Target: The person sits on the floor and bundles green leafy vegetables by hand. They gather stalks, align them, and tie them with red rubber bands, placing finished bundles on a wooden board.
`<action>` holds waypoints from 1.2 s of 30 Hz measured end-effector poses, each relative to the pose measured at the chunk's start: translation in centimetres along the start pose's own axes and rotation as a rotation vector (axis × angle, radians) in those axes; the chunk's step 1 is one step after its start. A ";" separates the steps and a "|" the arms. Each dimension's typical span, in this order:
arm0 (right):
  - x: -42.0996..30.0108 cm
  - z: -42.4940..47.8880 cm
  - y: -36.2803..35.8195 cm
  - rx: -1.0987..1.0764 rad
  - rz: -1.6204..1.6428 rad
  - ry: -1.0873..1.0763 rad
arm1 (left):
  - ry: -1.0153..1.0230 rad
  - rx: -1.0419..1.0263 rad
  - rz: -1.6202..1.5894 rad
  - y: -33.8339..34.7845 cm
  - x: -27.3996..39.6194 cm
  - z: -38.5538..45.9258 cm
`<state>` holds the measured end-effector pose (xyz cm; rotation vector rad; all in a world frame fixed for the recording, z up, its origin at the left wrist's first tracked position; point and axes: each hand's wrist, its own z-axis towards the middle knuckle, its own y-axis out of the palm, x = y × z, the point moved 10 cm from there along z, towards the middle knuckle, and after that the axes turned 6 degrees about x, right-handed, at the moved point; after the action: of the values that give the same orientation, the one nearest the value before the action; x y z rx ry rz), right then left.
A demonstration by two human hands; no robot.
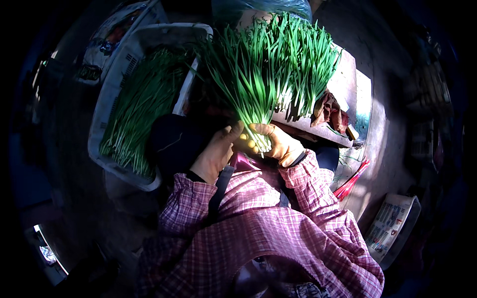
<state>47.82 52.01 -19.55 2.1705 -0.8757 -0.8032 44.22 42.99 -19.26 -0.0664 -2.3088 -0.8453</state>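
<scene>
A loose bunch of garlic chives is upheld in front of my lap, with its pale cut ends pointing towards me. My right hand, in an orange-tan glove, wraps the stems near their base, its thumb across the top. Against the left side of the same stems is my left hand, thumb up and fingers mostly hidden. Yellow fingertips show beside the stem ends. Just beyond, more chives lie in bunches on a low board, leaves pointing away.
At left a white plastic crate holds many loose chives. A crumpled reddish-brown cloth lies on the board's near right part. Red ties are by my right knee. Another plastic basket stands at lower right. Clear plastic sheeting is at the top.
</scene>
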 end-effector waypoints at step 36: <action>-4.6 -7.7 3.8 0.611 -1.206 -0.874 | -0.089 -0.219 -0.315 4.1 -2.0 1.5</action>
<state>49.37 55.93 -10.83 2.8397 0.0143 -2.4381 45.97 47.47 -19.05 0.1717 -2.3351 -1.2754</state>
